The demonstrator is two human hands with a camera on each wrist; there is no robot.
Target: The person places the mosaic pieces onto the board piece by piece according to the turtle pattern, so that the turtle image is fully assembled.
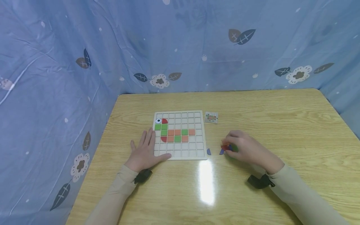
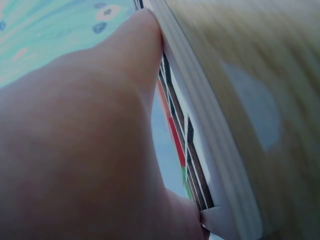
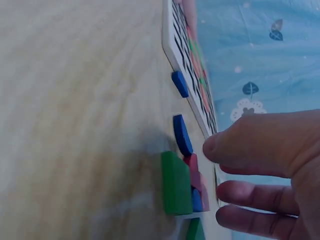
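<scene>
A white gridded board [image 1: 192, 145] lies on the table, with green, orange and red pieces and a white eye piece [image 1: 158, 121] set in its cells. My left hand [image 1: 143, 155] rests spread at the board's left edge, its thumb along the front left corner. To the right of the board, my right hand [image 1: 246, 148] hovers over a small cluster of pieces. In the right wrist view a green block [image 3: 176, 185], a red piece [image 3: 192, 167] and blue pieces lie by its slightly bent, parted fingers, nothing visibly held. One blue piece [image 1: 208, 152] lies beside the board.
A small picture card [image 1: 211, 117] lies by the board's upper right corner. Wooden table [image 1: 281, 125] surrounds everything, and a blue patterned curtain [image 1: 197, 47] hangs behind and at the left. Light glares off the tabletop in front of the board.
</scene>
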